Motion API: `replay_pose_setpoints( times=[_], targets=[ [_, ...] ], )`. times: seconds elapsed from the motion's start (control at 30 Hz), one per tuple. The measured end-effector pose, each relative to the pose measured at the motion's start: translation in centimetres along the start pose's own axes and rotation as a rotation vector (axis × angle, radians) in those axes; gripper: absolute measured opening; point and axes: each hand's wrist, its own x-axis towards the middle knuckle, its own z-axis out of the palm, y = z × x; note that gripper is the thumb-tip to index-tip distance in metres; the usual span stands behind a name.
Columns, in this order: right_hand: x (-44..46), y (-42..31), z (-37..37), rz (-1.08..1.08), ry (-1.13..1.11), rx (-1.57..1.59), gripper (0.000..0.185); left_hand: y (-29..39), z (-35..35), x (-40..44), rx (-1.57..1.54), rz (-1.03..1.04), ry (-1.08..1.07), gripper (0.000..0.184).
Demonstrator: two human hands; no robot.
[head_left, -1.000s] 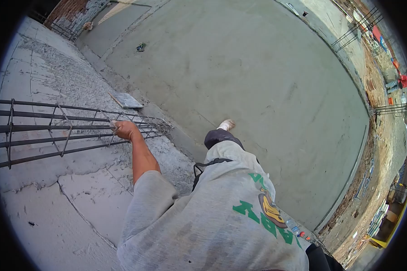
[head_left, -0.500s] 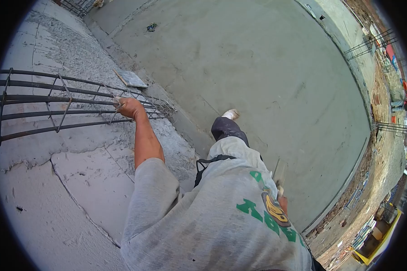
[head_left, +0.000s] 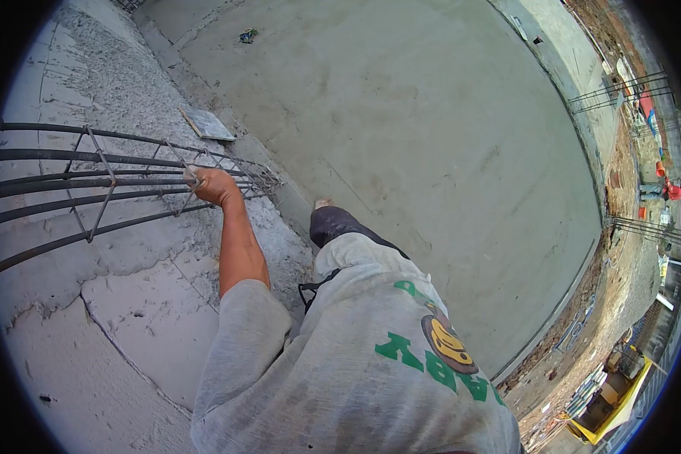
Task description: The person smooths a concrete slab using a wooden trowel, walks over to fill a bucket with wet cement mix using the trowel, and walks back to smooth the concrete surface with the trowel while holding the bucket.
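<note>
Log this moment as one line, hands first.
left hand: gripping rebar cage | right hand: not in view | near cage: flat board | ahead: smooth grey slab

Rebar cage (head_left: 113,181) cut off left; distant person (head_left: 673,192) blurred.

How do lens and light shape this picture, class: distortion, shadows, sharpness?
Head view: fisheye distortion bows the rebar cage and blackens the corners; head view: soft, fairly even daylight on the grey floor, no hard-edged shadows there; head view: left hand reasonably sharp, detail near the right rim squeezed.
</note>
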Motion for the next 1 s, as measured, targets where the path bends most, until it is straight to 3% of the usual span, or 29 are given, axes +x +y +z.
replay_pose_setpoints(
  times=[0.1, 0.3, 0.43, 0.63, 0.8, 0.9, 1.0],
  targets=[
    [-0.8, -2.8, 0.2, -0.005, -0.01, -0.06, 0.04, -0.7, -0.7, -0.6, -0.041, -0.046, -0.008, 0.026],
    [0.3, -13.0, 1.7, -0.114, -0.029, -0.172, 0.041, 3.3, -2.6, -1.3, -0.529, -0.354, -0.146, 0.038],
    [3.4, -20.2, 3.6, -0.241, -0.089, -0.144, 0.041, 4.0, -3.5, -1.6, -0.593, -0.415, -0.174, 0.035],
    [7.3, -30.8, 4.7, -0.445, -0.183, -0.285, 0.042, 4.2, -3.8, -2.1, -0.492, -0.342, -0.188, 0.033],
    [11.9, -40.1, 4.6, -0.462, -0.218, -0.502, 0.043, 7.2, -5.4, -2.4, -0.424, -0.369, -0.197, 0.032],
    [12.1, -49.6, 5.1, -0.443, -0.171, -0.737, 0.042, 7.2, -6.0, -2.4, -0.395, -0.426, -0.261, 0.032],
    [11.8, -58.7, 5.9, -0.458, -0.146, -0.854, 0.04, 6.6, -4.8, -3.1, -0.353, -0.382, -0.096, 0.033]
  ],
)
